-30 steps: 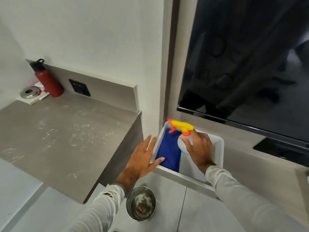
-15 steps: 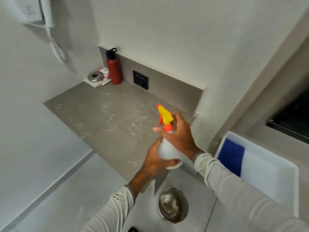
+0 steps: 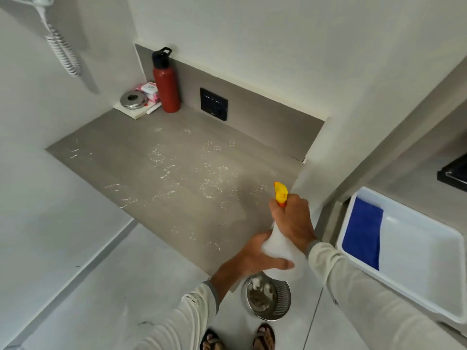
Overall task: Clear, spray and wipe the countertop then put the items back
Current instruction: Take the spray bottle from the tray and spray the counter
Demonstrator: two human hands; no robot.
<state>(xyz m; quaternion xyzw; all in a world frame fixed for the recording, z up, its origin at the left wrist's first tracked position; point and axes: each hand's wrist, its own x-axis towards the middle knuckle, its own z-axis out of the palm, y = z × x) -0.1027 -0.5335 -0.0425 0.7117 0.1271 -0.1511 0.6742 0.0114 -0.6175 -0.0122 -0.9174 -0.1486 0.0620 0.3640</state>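
Observation:
A white spray bottle (image 3: 279, 251) with a yellow and orange trigger head is held upright over the near right corner of the grey countertop (image 3: 141, 157). My right hand (image 3: 293, 221) grips its neck just below the trigger. My left hand (image 3: 255, 256) wraps around the bottle's base. White specks and droplets are scattered over the countertop's middle. A blue cloth (image 3: 362, 236) lies in the left end of a white tub (image 3: 414, 281) to the right.
In the far left corner stand a red flask (image 3: 166, 84), a round steel lid (image 3: 134, 99) on a white pad and a pink packet (image 3: 149, 91). A black socket plate (image 3: 213, 104) sits on the backsplash. A steel bin (image 3: 265, 298) stands on the floor below.
The spray bottle came out of the white tub and now stands over the countertop's near right corner. My left hand moved from the tub rim to the bottle's base.

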